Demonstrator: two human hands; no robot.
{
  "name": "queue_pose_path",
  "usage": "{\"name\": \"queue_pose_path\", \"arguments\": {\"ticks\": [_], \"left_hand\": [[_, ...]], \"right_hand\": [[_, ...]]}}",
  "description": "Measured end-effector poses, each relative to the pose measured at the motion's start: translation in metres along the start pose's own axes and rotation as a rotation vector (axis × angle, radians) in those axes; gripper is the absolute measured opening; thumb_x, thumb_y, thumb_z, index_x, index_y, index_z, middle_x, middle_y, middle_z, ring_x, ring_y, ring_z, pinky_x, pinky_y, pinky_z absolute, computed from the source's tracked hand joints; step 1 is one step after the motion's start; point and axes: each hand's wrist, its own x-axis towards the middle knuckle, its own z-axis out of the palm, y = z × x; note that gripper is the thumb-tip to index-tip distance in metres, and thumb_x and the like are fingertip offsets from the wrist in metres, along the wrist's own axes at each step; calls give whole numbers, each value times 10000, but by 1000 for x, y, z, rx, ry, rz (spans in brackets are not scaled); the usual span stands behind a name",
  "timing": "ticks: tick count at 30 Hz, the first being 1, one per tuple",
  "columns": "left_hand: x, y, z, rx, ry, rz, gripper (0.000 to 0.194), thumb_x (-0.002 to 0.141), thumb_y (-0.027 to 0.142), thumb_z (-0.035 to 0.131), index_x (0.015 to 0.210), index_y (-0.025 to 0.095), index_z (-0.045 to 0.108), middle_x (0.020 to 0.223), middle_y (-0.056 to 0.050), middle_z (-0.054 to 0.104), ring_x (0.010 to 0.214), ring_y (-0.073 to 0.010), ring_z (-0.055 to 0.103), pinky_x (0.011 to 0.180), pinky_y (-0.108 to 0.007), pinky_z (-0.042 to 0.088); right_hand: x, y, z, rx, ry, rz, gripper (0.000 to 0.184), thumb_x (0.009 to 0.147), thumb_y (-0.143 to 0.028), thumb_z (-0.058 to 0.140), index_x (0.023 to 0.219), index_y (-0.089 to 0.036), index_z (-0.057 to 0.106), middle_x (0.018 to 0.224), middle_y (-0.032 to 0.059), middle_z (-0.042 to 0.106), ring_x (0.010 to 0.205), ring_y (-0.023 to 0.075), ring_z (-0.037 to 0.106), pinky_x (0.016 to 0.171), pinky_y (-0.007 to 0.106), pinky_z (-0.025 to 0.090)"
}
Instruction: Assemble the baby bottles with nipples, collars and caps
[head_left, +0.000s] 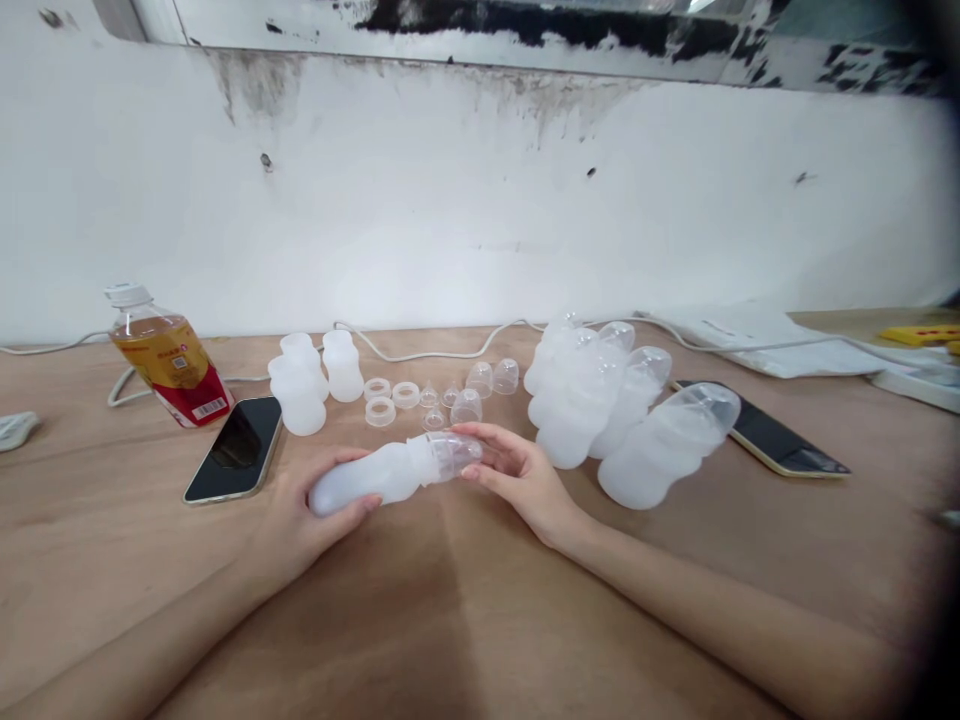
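Grips a milky, smooth, waisted bottle (371, 480) sideways at mid-table, with the left hand (309, 505) curled round its rounded base and the right hand (529, 482) pinching its glassy dome cap (450, 456). Has just beyond, on the grained wooden table (405, 620), flat translucent rings (380, 422), little peaked teats (429, 397) and loose clear domes (480, 378). Has frosted, bare-necked bottles (300, 405) upright leftward, capped bottles (566, 435) bunched rightward. Faces a grimy-streaked white wall (450, 220).
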Motion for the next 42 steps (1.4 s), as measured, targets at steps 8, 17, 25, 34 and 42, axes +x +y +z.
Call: {"name": "queue_pose_path", "arguments": {"ticks": [8,17,25,34,42], "left_hand": [[-5,3,4,74,42,102,301,676,396,576,934,242,578,851,8,663,709,-186,615,612,-254,471],[-8,5,5,111,80,47,307,666,418,571,921,248,584,841,15,670,703,-199,619,611,-272,472],[-12,1,11,21,91,58,309,681,394,567,947,239,558,903,3,659,747,-194,618,643,-279,483],[-15,-2,11,24,54,82,309,695,398,568,951,228,533,909,-3,644,766,-183,603,671,-278,475],[-7,0,12,-37,-34,-21,303,691,392,565,940,221,545,891,8,641,756,-173,597,671,-264,472]], "right_hand": [[1,0,0,30,-10,-63,307,698,-176,623,992,-221,547,1123,31,571,1031,150,535,884,316,447],[2,2,0,81,-8,-42,320,674,-159,646,980,-211,565,1125,38,577,1020,151,546,875,297,457],[1,3,0,68,-32,-30,338,667,-141,653,985,-236,591,1074,9,610,992,131,564,857,258,468],[0,1,-1,28,-70,-2,362,639,-130,672,977,-237,601,1043,-2,628,974,131,576,884,277,455],[1,3,-3,-45,-89,-6,359,654,-183,663,1002,-212,580,1063,30,616,991,156,567,889,322,453]]}}
